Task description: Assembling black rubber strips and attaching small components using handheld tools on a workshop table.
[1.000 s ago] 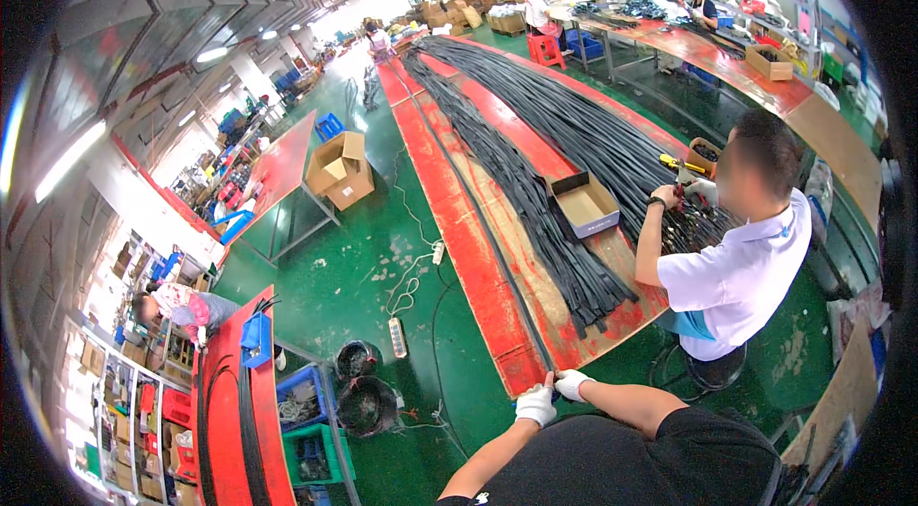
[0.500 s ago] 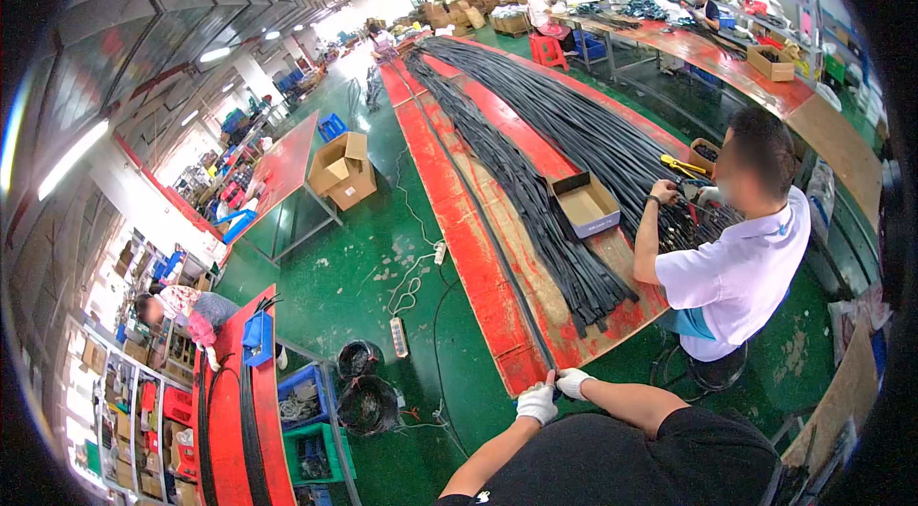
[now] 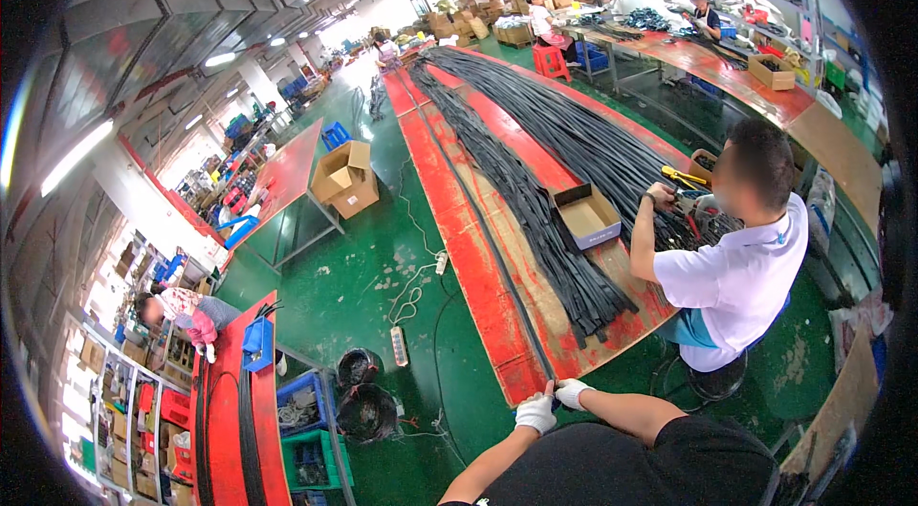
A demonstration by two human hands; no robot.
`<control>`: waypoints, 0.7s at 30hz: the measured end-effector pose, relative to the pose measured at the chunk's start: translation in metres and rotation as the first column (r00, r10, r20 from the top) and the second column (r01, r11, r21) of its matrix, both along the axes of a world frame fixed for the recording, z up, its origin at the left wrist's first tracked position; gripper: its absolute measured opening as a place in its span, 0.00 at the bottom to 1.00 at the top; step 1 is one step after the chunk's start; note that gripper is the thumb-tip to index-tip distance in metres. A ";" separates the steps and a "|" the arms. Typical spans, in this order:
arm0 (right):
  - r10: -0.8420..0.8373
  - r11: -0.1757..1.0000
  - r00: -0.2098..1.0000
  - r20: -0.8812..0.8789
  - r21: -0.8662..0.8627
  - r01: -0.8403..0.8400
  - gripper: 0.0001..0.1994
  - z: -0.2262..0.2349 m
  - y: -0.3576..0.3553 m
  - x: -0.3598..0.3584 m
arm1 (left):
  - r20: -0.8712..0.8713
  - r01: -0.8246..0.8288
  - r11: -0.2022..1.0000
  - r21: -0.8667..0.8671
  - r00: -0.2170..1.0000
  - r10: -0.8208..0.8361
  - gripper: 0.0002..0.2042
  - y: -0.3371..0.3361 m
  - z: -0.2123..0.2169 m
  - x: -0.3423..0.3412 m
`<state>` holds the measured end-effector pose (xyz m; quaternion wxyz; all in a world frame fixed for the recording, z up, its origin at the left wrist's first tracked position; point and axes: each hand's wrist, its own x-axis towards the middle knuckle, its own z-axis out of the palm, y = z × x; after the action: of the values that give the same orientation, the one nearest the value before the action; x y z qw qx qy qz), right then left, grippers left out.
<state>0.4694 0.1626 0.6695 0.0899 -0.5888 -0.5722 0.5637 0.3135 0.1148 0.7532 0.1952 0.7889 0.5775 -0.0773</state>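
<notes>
At the near end of a long red table (image 3: pixel 486 341), my left hand (image 3: pixel 536 413), in a white glove, closes around the end of a long black strip, perhaps a cable or tube (image 3: pixel 525 322). My right hand (image 3: pixel 573 393), also gloved, is beside it at the same end with fingers curled. What lies inside the right fingers is hidden. From my hands the strip runs away along the table's left side. To its right lie bundles of similar black strips (image 3: pixel 497 162), with an open cardboard box (image 3: pixel 591 221) resting on them.
At the table's right, a seated co-worker in a white shirt (image 3: pixel 732 267) handles strip ends near yellow-handled pliers (image 3: pixel 685 178). On the green floor to the left are a power strip (image 3: pixel 399 346) with cords and black buckets (image 3: pixel 367 413). Another person bends over a red side table (image 3: pixel 222 410).
The view has shifted slightly. My hands stay at the strip's end, with the right a little further from the left. The co-worker's hands have moved slightly.
</notes>
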 end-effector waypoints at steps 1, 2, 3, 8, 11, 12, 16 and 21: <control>0.002 1.000 1.000 0.005 -0.007 -0.002 0.19 -0.003 0.001 0.002 | 0.004 -0.002 1.000 -0.015 1.000 0.002 0.46 0.001 0.001 0.002; 0.004 1.000 1.000 0.009 -0.015 -0.004 0.21 -0.006 0.002 0.004 | 0.006 0.003 1.000 -0.016 1.000 -0.002 0.46 0.003 0.001 0.003; 0.000 1.000 1.000 0.003 -0.031 0.000 0.21 -0.004 0.002 0.002 | 0.003 -0.002 1.000 -0.020 1.000 0.002 0.46 0.003 0.000 0.002; -0.012 0.999 1.000 -0.022 -0.046 0.011 0.19 0.009 -0.002 -0.010 | 0.021 -0.004 1.000 0.021 1.000 0.004 0.43 -0.003 0.000 -0.009; -0.016 0.996 1.000 0.011 0.083 0.015 0.21 -0.014 0.001 0.019 | 0.076 0.037 0.999 0.026 0.996 -0.039 0.41 0.006 0.008 0.020; -0.053 0.998 0.999 0.010 0.032 0.052 0.21 -0.024 0.002 0.028 | 0.083 0.061 0.998 0.030 0.994 -0.064 0.39 0.007 0.010 0.029; 0.061 0.994 0.993 0.096 0.083 -0.069 0.22 -0.003 0.004 -0.010 | 0.031 0.000 1.000 0.023 1.000 -0.001 0.39 0.001 0.002 0.006; -0.003 0.999 0.999 -0.038 0.033 0.004 0.25 -0.005 -0.003 -0.004 | 0.003 -0.007 1.000 0.008 1.000 0.007 0.43 0.003 -0.004 -0.001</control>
<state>0.4651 0.1592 0.6646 0.1113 -0.5776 -0.5785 0.5651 0.3129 0.1176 0.7495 0.1931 0.7877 0.5804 -0.0733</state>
